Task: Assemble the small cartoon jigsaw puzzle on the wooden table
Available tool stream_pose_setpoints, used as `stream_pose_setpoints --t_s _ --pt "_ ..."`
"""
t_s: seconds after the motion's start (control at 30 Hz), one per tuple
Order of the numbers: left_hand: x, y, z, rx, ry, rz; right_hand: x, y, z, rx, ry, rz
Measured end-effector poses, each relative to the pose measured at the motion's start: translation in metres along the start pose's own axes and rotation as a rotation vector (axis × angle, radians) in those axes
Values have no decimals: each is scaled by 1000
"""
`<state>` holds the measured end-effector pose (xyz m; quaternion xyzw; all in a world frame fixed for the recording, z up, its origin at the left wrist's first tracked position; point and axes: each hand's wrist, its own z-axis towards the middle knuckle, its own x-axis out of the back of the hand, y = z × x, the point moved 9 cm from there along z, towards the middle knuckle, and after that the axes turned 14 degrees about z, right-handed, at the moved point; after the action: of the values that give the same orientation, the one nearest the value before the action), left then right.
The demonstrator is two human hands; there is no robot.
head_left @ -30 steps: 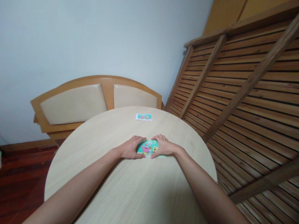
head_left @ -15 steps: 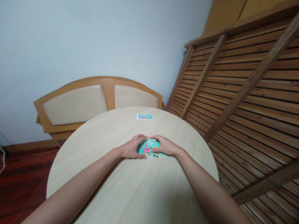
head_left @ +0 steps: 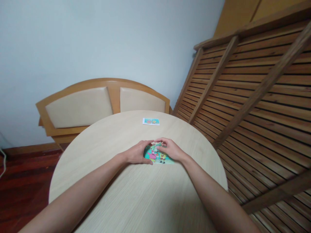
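Note:
A small jigsaw puzzle [head_left: 156, 157] with pink, yellow and turquoise cartoon figures lies flat on the round wooden table [head_left: 145, 194]. My left hand [head_left: 139, 152] curves around its left side, thumb at the lower edge and fingers at the upper edge, holding it. Over its upper right part is my right hand [head_left: 170, 149], thumb and fingers brought together on what looks like a puzzle piece at the top edge. The fingers partly cover that piece, so its outline is unclear.
Farther back on the table lies a white-bordered card [head_left: 151, 121] with a similar cartoon picture. Behind the table stands a wooden headboard [head_left: 113, 97] with cream panels. A slatted wooden frame [head_left: 243, 97] leans along the right side.
My right thumb and fingers have moved up toward the puzzle's top edge, uncovering the yellow figure. My left hand stays in place around the left side.

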<state>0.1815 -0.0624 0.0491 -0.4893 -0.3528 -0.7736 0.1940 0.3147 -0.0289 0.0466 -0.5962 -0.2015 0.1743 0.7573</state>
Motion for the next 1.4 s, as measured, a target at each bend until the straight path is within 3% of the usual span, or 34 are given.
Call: stream_pose_setpoints --t_s 0.23,0.53,0.77,0.97,1.1,1.27,1.4 --pt "0 0 2 12 -12 -20 -5 -6 1 38 15 4" --pt "-4 -24 -6 220 -167 -110 6 14 2 -65 56 78" --pt "-10 -49 -11 369 -173 -272 5 19 3 -67 55 38" --pt "-6 -41 -5 308 -126 -352 -9 8 2 38 -76 11" --pt "2 -27 0 221 -73 -388 -4 3 -1 137 -56 -218" --pt "5 -22 0 200 -31 -354 5 26 -7 -59 -76 -455" --pt "-2 -19 -7 186 -124 -220 -1 28 -10 -155 -118 -473"
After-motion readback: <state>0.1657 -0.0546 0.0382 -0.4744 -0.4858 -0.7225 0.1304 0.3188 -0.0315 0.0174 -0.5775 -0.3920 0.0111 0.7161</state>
